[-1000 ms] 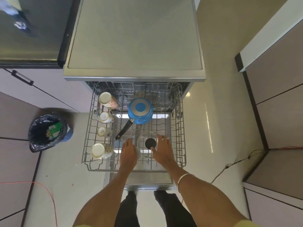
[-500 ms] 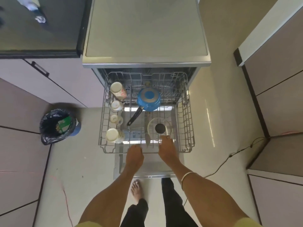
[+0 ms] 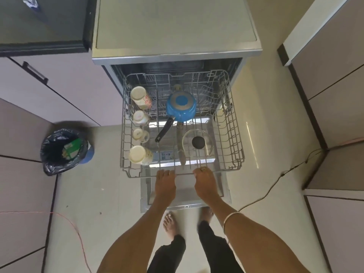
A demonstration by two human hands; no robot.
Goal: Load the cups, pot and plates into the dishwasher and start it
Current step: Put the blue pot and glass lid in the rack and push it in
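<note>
Rack (image 3: pixel 235 134), wire, one: pulled out of the dishwasher (image 3: pixel 175 26) over the lowered door (image 3: pixel 146 194).

Cups, four: lying in a single column down the rack's left side. Far cup (image 3: pixel 140 97), white with red print; second cup (image 3: pixel 139 117), smaller; third cup (image 3: pixel 139 134), smallest; near cup (image 3: pixel 139 155), cream, closest to me.

Pot (image 3: pixel 181 106), blue, one: upside down at the rack's middle rear, its black handle (image 3: pixel 164 130) slanting toward the near left.

Glass lid (image 3: pixel 197 142), one, with a dark knob at its centre: lying near the right front of the rack, just behind my right hand.

Plates: none that I can make out in the rack.

Hands, two: both arms reach forward, side by side. My left hand (image 3: pixel 165 184) curls its fingers over the rack's front rail and grips it. My right hand (image 3: pixel 205 184), ring on one finger, bangle (image 3: pixel 230 217) at the wrist, grips the same rail just to the right.

Bin (image 3: pixel 65 147), one, black liner: on the floor left of the rack.

Cables, two: black (image 3: pixel 275 180) at right, orange (image 3: pixel 65 217) at left.
</note>
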